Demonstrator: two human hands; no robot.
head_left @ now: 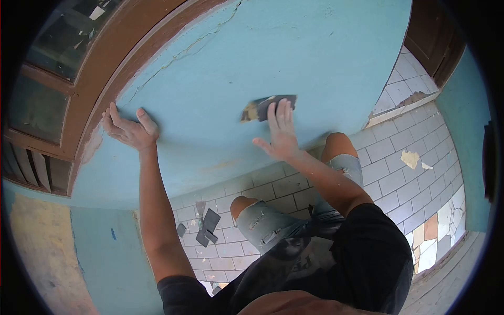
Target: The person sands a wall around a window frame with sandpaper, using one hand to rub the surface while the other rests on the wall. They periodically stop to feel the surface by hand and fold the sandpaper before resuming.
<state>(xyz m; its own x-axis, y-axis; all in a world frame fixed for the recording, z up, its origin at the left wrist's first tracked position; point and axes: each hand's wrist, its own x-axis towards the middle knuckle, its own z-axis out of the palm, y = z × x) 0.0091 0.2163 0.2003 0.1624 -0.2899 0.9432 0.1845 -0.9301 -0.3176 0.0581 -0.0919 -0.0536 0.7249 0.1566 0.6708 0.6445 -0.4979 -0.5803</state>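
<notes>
My right hand (281, 131) presses a dark sheet of sandpaper (265, 106) flat against the light blue wall (236, 63), fingers spread over its lower edge. My left hand (128, 128) rests flat on the same wall beside the brown window frame (105, 68), holding nothing. I am crouched, with both knees in torn grey shorts below my arms.
Several dark sandpaper pieces (206, 227) lie on the tiled floor (399, 173) near the wall's base. A long crack (184, 52) runs across the wall above my left hand. A brown door (436, 37) stands at the upper right. Broken tiles lie at the right.
</notes>
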